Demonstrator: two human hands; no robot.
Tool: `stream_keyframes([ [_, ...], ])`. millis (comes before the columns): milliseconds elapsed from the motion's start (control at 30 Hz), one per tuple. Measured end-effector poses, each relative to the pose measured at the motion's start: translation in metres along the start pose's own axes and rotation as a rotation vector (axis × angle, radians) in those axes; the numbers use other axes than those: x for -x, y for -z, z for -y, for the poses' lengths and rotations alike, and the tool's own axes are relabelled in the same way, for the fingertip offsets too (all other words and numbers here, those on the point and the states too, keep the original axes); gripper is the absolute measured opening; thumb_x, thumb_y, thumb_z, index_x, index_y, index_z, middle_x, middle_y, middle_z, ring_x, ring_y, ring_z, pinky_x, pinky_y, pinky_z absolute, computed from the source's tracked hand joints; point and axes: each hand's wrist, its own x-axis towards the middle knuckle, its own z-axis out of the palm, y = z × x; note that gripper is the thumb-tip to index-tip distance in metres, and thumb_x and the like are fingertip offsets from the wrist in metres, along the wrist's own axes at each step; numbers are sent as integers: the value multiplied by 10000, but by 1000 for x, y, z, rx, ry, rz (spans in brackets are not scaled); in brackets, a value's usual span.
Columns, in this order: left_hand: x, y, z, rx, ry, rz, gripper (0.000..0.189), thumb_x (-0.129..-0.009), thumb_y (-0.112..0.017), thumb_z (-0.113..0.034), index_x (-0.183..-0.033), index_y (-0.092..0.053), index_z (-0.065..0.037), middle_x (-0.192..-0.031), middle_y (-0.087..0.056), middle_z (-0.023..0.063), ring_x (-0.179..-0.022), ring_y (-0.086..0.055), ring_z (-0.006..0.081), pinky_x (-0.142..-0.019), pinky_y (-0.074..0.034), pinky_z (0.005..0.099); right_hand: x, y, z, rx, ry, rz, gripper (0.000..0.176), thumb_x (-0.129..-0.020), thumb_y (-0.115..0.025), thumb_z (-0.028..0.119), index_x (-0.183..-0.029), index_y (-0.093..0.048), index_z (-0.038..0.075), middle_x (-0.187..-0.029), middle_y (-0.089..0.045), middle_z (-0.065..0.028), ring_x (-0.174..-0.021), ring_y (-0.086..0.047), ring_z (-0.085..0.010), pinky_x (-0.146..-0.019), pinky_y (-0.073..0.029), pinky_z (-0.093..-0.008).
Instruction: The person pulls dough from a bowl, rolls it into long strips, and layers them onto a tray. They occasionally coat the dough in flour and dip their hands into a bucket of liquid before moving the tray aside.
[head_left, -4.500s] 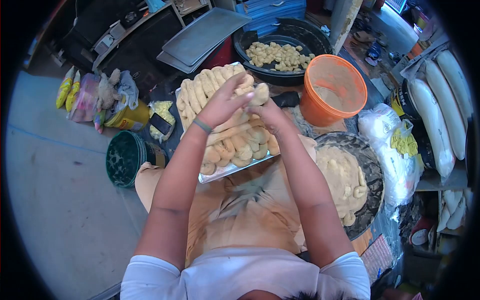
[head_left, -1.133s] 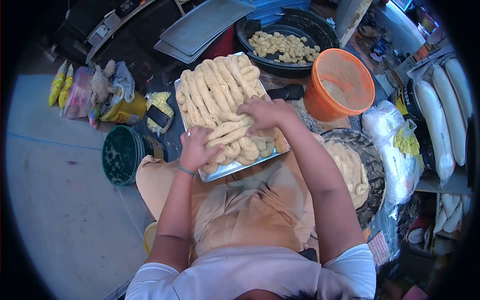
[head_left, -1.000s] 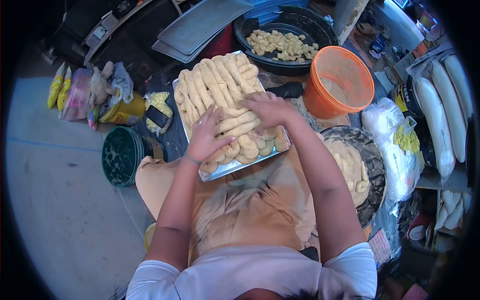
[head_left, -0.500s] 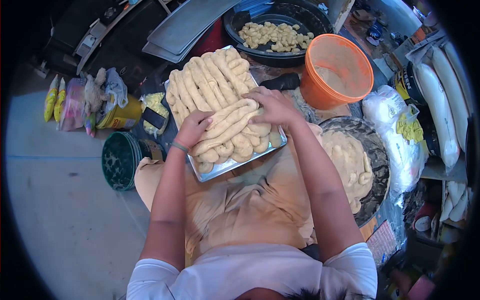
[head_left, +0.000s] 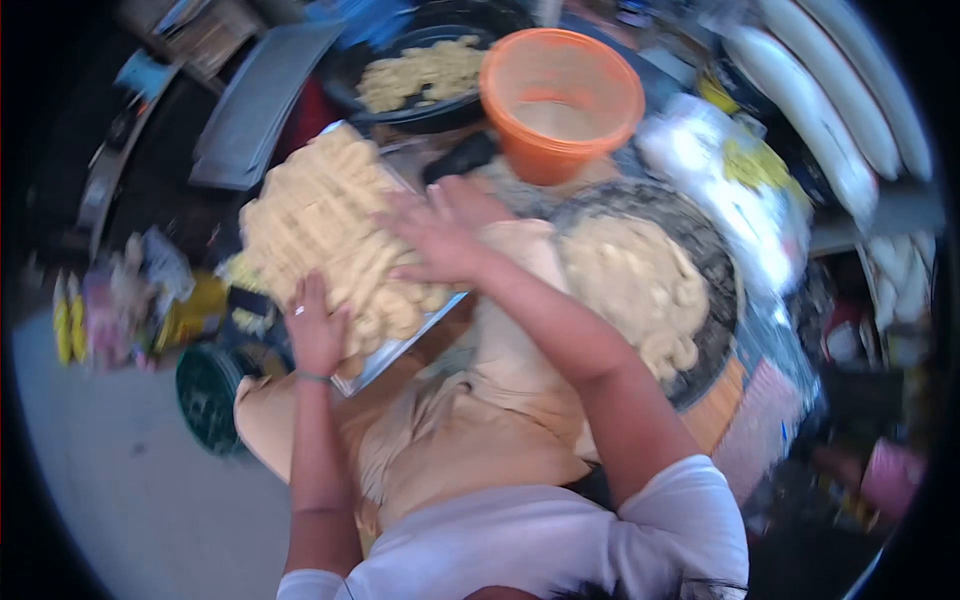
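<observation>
Long ropes of pale dough (head_left: 315, 215) lie in rows on a metal tray (head_left: 405, 345), which rests across my lap. My left hand (head_left: 318, 325) lies on the dough at the near left side, fingers stretched out. At the tray's right side my right hand (head_left: 440, 235) is blurred, with its fingers spread over the ends of the ropes. Neither hand grips a rope. To my right, a dark round basin (head_left: 722, 335) holds a large mass of dough (head_left: 635, 280) with a few rolled pieces at its edge.
An orange bucket (head_left: 563, 150) stands beyond my right hand. Behind the tray is a black tub with small dough pieces (head_left: 425, 75). Metal sheets (head_left: 260, 100) lean at the back left. A green bucket (head_left: 205, 400) sits left of my knee, and plastic bags (head_left: 725, 190) lie at the right.
The view has swung right, so the tray appears further left. My hands have loosened from the dough rope they held, and it now lies among the others.
</observation>
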Motion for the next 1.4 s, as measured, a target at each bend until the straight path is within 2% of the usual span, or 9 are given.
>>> stream_keyframes([
  [100, -7, -4, 4, 136, -2, 10, 602, -877, -562, -264, -1383, -373, 0, -1429, -350, 239, -1331, -325, 370, -1089, -241, 455, 37, 26, -13, 113, -37, -263, 784, -767, -663, 420, -1424, -337, 142, -1480, -282, -166, -1386, -222, -344, -1101, -122, -581],
  [300, -33, 24, -80, 395, -129, -79, 573, -896, -542, -260, -1400, -377, -46, -1496, -232, 220, -1390, -197, 386, -1126, -154, 450, 210, 69, -109, 234, -746, -670, 705, -721, -733, 245, -1334, -435, 65, -1416, -355, -232, -1326, -315, -373, -1076, -260, -470],
  [400, -63, 26, -160, 465, -360, -73, 558, -891, -545, -236, -1396, -391, -57, -1504, -219, 211, -1396, -191, 369, -1128, -150, 444, 336, 37, -149, 278, -1292, -574, 751, -765, -701, 306, -1378, -362, 35, -1388, -368, -264, -1323, -310, -403, -1079, -279, -465],
  [533, -85, 0, -270, 431, -627, 14, 582, -873, -572, -323, -1378, -419, -76, -1504, -211, 213, -1397, -186, 375, -1122, -154, 474, 431, -22, -133, 350, -1619, -333, 714, -784, -667, 370, -1336, -407, -1, -1355, -403, -265, -1275, -373, -393, -1044, -323, -459],
  [800, -54, -89, -355, 355, -801, 222, 546, -888, -546, -402, -1341, -474, -104, -1497, -217, 209, -1390, -207, 368, -1106, -191, 506, 487, 16, -195, 467, -1678, -808, 678, -714, -682, 271, -1300, -430, 39, -1306, -418, -207, -1210, -406, -377, -1022, -324, -469],
  [933, -64, -94, -346, 522, -679, 248, 439, -863, -609, -303, -1242, -559, -86, -1442, -317, 220, -1321, -328, 388, -1077, -276, 470, 489, 41, -205, 286, -1893, -679, 714, -701, -738, 296, -1335, -433, 177, -1340, -409, -138, -1220, -388, -387, -1027, -320, -471],
  [1000, -68, -94, -343, 640, -609, 249, 389, -849, -629, -252, -1189, -586, -68, -1404, -368, 225, -1269, -393, 393, -1050, -325, 448, 473, 45, -201, 495, -1872, -381, 649, -710, -720, 315, -1297, -485, 173, -1313, -436, -98, -1240, -385, -299, -1002, -336, -500],
  [1200, -69, -95, -341, 792, -553, 310, 340, -848, -639, -217, -1135, -603, -37, -1356, -426, 235, -1218, -456, 389, -1016, -375, 418, 477, 87, -206, 357, -1814, -193, 476, -764, -629, 350, -1176, -598, 112, -1303, -470, -129, -1229, -401, -313, -991, -328, -499],
  [1400, -69, -106, -339, 891, -536, 310, 339, -855, -627, -246, -1131, -598, -51, -1313, -466, 202, -1165, -487, 384, -998, -380, 424, 450, 161, -185, -734, -1231, -1214, 378, -835, -469, 198, -1151, -519, -2, -987, -593, -137, -840, -600, -232, -791, -490, -333],
])
